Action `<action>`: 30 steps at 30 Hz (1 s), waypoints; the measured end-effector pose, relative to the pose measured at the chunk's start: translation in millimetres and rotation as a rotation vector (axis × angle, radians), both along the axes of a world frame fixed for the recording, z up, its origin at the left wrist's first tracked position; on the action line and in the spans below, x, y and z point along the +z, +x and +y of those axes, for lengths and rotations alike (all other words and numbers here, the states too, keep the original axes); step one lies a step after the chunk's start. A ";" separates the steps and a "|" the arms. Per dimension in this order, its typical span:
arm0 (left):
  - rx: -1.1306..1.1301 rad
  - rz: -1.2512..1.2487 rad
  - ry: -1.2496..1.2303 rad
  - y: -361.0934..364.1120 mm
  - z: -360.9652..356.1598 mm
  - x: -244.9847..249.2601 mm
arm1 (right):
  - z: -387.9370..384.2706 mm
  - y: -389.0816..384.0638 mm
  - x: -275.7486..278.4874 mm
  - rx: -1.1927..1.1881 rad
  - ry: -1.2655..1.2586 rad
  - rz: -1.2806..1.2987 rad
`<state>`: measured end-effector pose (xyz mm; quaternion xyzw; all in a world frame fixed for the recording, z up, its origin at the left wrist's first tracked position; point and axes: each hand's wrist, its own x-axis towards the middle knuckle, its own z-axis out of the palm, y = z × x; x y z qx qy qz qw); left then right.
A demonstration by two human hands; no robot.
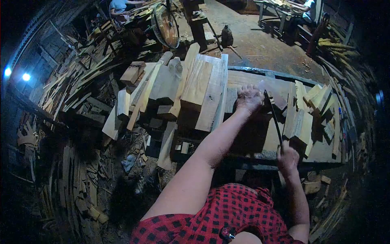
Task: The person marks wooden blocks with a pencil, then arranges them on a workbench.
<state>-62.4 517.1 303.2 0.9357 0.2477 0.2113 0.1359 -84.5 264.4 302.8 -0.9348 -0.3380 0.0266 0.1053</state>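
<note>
My left hand (250, 99) lies across wood on the bench, its fingers bent over a wooden block (230, 99) that shows at the hand's left side. Just beyond its fingertips is a small pale patch whose nature I cannot make out. In my right hand (287, 156), closed near the front edge, is the near end of a long, narrow dark blade (275, 118). The blade points away from me, and its far tip is beside my left hand. Whether it has teeth is too dark to see. A brownish block (278, 101) sits right of the blade.
Long timber offcuts (197, 83) are stacked on the left, with more cut blocks (300, 126) on the right of the workbench (270, 154). A fan (165, 26) stands behind. Two people (118, 9) work farther back. Scrap wood (93, 183) litters the floor.
</note>
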 end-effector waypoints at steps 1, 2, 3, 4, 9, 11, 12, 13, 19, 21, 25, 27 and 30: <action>-0.008 0.001 0.007 0.1 0.9 -2.1 | 12.5 6.2 7.7 -0.010 -0.022 -0.020; -0.014 0.001 0.016 0.2 1.7 -1.4 | 28.2 15.4 14.2 0.014 -0.001 0.001; -0.013 -0.001 0.023 -0.8 0.6 0.8 | 47.3 22.9 20.9 0.015 0.027 -0.037; -0.014 -0.003 0.034 -2.8 -1.4 2.6 | 65.7 31.5 25.8 0.016 0.056 -0.076; 0.003 -0.035 0.045 0.2 1.1 -3.8 | 118.7 63.2 20.1 0.062 0.093 -0.079; -0.010 -0.047 0.031 3.7 2.3 -8.0 | 106.6 59.1 16.0 0.061 0.098 -0.102; -0.017 -0.052 0.031 4.4 2.1 -6.1 | 93.0 49.1 19.7 0.060 0.098 -0.114; -0.006 -0.042 0.049 2.3 1.6 -4.4 | 77.6 38.1 19.2 0.058 0.095 -0.122; -0.001 -0.045 0.053 4.2 3.5 -6.8 | -12.6 -2.2 -8.4 0.051 0.058 -0.018; -0.002 -0.044 0.058 3.2 2.8 -7.5 | -10.2 -1.9 -3.4 0.060 0.052 0.055; -0.023 -0.059 0.019 -0.2 2.1 -2.1 | 57.5 30.4 21.8 0.022 0.084 -0.045; -0.018 -0.049 0.036 0.5 0.8 -3.6 | 90.1 48.9 24.0 0.085 0.147 -0.085; -0.013 -0.082 0.025 1.2 2.1 -6.0 | 116.1 62.8 13.4 0.082 0.091 -0.111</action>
